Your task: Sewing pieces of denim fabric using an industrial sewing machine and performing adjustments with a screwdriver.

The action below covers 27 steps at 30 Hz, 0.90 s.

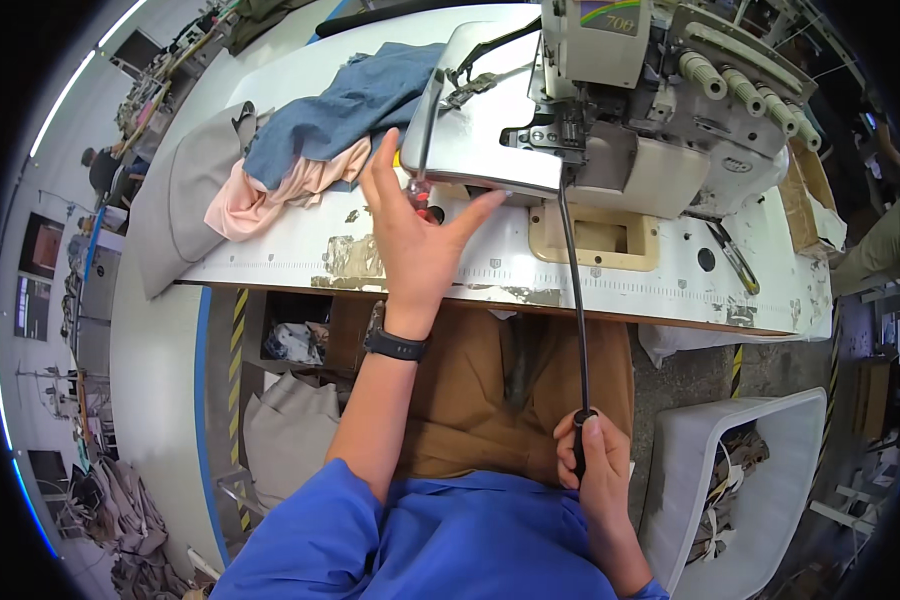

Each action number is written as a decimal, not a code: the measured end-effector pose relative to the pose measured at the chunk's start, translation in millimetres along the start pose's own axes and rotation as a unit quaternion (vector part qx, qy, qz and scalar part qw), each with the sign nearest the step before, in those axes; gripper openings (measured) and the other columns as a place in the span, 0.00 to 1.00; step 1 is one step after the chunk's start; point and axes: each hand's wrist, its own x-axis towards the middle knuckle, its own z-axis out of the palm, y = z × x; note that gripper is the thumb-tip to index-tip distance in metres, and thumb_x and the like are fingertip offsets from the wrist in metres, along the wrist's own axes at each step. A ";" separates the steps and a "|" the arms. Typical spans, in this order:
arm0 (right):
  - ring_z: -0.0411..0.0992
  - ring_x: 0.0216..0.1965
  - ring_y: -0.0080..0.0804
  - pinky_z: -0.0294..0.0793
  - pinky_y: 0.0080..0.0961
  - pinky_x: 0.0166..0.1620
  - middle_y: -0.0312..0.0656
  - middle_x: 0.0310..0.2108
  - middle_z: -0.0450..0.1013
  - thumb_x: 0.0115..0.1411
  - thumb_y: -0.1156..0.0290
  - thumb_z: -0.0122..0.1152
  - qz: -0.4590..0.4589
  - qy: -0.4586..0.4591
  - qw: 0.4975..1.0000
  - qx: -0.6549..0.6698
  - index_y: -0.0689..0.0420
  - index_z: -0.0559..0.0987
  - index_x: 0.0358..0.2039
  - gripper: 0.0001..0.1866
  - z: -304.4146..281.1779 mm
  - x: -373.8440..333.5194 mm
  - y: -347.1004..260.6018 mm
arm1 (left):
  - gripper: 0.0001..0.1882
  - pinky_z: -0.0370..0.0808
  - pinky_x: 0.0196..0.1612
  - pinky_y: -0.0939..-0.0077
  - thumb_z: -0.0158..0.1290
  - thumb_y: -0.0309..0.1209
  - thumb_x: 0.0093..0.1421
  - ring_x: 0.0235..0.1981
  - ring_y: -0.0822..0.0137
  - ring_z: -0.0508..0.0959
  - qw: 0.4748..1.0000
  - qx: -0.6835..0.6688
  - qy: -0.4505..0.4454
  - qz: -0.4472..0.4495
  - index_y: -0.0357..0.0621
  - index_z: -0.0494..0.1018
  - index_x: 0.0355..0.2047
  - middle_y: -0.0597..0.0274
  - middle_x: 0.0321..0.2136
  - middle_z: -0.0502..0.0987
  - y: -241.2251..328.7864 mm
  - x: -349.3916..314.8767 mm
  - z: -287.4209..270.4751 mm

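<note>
My left hand (410,235) is raised in front of the sewing machine's shiny metal plate (485,110), its thumb and fingers spread. The thumb tip is at the plate's front edge; contact is hard to judge. Just behind this hand is a screwdriver (426,135) with a clear and red handle, partly hidden by the fingers. Low at the right, my right hand (595,455) is closed round the black grip of a long thin black rod or tube (575,290). Its far end reaches the sewing machine (610,130) beside the needle area.
Blue denim cloth (345,115) and pink cloth (260,200) lie left of the machine on the white table (450,270). Dark snips (735,260) lie at the right. A white bin (690,500) with bundled fabric stands on the floor beside my right arm.
</note>
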 end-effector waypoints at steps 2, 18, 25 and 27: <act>0.52 0.11 0.13 0.50 0.11 0.14 0.33 0.15 0.58 0.68 0.61 0.34 0.002 0.000 1.000 -0.008 0.64 0.68 0.30 0.20 3.0 1.8 -0.8 | 0.49 0.70 0.38 0.79 0.69 0.33 0.39 0.40 0.66 0.68 0.995 -0.086 0.002 -0.044 0.37 0.52 0.57 0.52 0.46 0.60 3.6 -1.6 5.8; 0.52 0.14 0.13 0.52 0.10 0.16 0.32 0.16 0.58 0.68 0.65 0.36 0.049 0.014 0.998 0.034 0.63 0.68 0.30 0.17 13.0 -3.9 -5.2 | 0.12 0.61 0.24 0.92 0.52 0.25 0.58 0.22 0.87 0.67 0.770 -0.423 -0.233 -0.416 0.33 0.72 0.42 0.69 0.21 0.74 66.4 -65.2 -34.2; 0.53 0.15 0.13 0.53 0.10 0.16 0.32 0.16 0.58 0.68 0.64 0.36 0.059 0.018 0.997 0.039 0.63 0.68 0.30 0.17 18.1 -5.8 -8.1 | 0.13 0.64 0.28 0.91 0.52 0.24 0.58 0.26 0.84 0.72 0.705 -0.557 -0.251 -0.359 0.31 0.72 0.43 0.67 0.24 0.76 68.9 -78.2 -19.0; 0.53 0.15 0.13 0.53 0.10 0.16 0.32 0.16 0.58 0.68 0.64 0.36 0.054 0.023 0.998 0.023 0.63 0.68 0.30 0.17 20.3 -6.7 -8.3 | 0.14 0.65 0.28 0.91 0.52 0.24 0.58 0.27 0.83 0.72 0.705 -0.558 -0.261 -0.350 0.31 0.71 0.44 0.68 0.23 0.75 67.3 -79.3 -18.2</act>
